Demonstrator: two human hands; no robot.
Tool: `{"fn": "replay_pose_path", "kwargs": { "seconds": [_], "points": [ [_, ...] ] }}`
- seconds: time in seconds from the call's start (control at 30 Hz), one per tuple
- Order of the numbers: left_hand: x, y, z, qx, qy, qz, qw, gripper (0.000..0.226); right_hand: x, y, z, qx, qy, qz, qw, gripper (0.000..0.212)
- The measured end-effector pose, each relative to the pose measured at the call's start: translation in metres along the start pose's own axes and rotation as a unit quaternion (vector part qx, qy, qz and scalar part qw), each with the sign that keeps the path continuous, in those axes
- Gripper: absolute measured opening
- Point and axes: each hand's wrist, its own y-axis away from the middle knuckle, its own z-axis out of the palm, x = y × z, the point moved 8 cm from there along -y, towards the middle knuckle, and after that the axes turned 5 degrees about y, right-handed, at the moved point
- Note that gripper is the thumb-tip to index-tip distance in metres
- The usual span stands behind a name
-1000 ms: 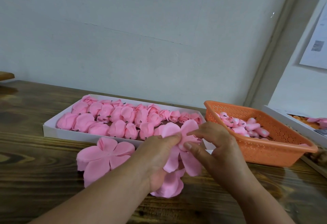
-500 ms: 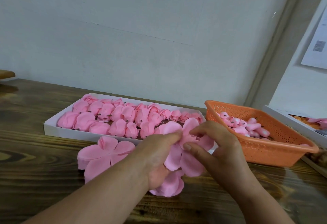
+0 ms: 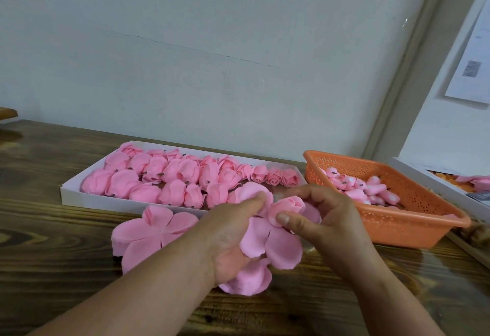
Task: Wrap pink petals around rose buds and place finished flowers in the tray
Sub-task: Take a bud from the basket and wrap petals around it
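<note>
My left hand (image 3: 228, 232) holds a pink petal sheet (image 3: 267, 242) above the table, its thumb pressed on an upper petal. My right hand (image 3: 318, 216) pinches a pink rose bud (image 3: 287, 207) at the middle of that sheet. Another petal (image 3: 246, 280) shows below my left palm. A flat five-lobed petal sheet (image 3: 148, 235) lies on the wood to the left. Behind it, the white tray (image 3: 79, 197) holds several finished pink flowers (image 3: 169, 176).
An orange perforated basket (image 3: 413, 227) with several small pink buds (image 3: 363, 187) stands at the right. A second white box (image 3: 434, 184) sits at the far right edge. The wooden table (image 3: 39, 250) runs along a pale wall.
The rose bud has come into plain view at the centre of the petal sheet, pinched by my right hand. The sheet's lower petals now hang spread open.
</note>
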Motion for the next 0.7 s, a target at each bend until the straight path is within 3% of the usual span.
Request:
{"fn": "replay_pose_path", "kwargs": {
  "seconds": [0.17, 0.27, 0.43, 0.53, 0.7],
  "points": [
    [0.001, -0.001, -0.007, 0.038, 0.012, -0.007, 0.999, 0.027, -0.013, 0.001, 0.007, -0.018, 0.117, -0.092, 0.989, 0.017],
    [0.001, 0.000, -0.004, 0.014, -0.002, -0.009, 1.000, 0.035, -0.018, 0.003, 0.012, -0.015, 0.148, -0.127, 0.981, 0.019],
    [0.001, 0.003, -0.003, 0.011, -0.051, 0.007, 0.999, 0.024, -0.014, 0.002, -0.004, 0.056, 0.125, -0.077, 0.988, 0.017],
    [0.007, 0.005, -0.003, 0.019, -0.053, 0.038, 0.998, 0.020, -0.015, 0.003, -0.002, 0.071, 0.173, -0.088, 0.978, 0.015],
    [0.017, 0.003, -0.005, 0.052, -0.211, 0.138, 0.966, 0.021, -0.015, 0.004, 0.000, 0.087, 0.225, -0.095, 0.966, 0.011]
  ]
}}
